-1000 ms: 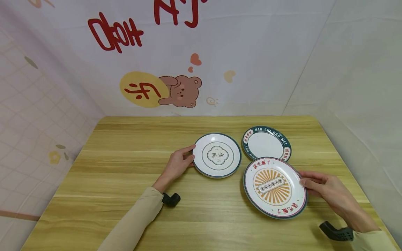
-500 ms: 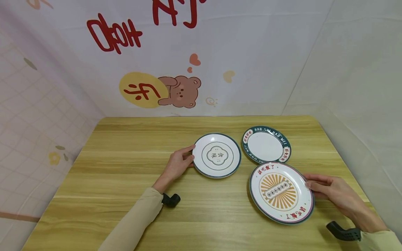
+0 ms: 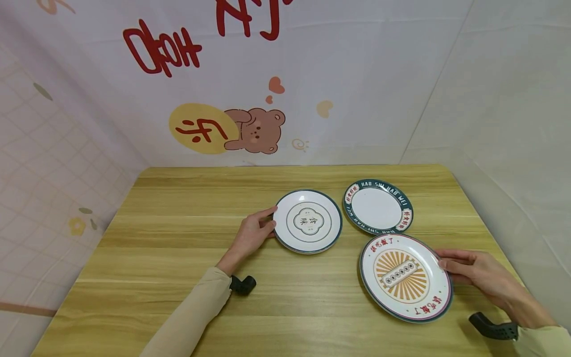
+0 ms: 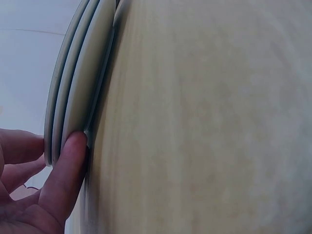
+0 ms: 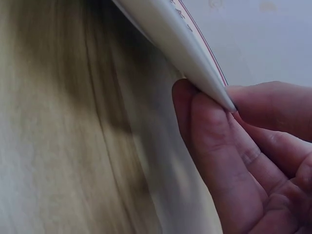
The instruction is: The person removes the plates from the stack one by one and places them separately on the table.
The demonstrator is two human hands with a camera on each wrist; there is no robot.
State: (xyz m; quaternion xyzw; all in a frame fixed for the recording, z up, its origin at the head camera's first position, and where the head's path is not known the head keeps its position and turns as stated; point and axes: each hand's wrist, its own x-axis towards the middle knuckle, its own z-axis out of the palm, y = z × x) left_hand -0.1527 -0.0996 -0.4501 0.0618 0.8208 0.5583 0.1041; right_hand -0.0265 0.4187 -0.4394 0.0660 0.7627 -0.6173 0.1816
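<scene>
Right grip (image 3: 479, 275) pinches the near-side edge of a round, glossy white plate (image 3: 405, 278) with an orange sunburst, red lettering and a dark rim, thumb above and fingers beneath. That edge sits clear of the yellowish wood-grain counter (image 3: 290, 312). Just beyond lies a round white plate with a broad dark-green lettered border (image 3: 376, 208); the two outlines meet from where I stand, though I can't tell whether they touch. Left grip (image 3: 252, 234) pinches the left edge of a stack of round white plates with thin dark-blue rims (image 3: 308, 240), three edges showing from the left wrist. It rests mid-counter. Behind hangs a pale wall covering printed with a brown bear (image 3: 260, 130).
</scene>
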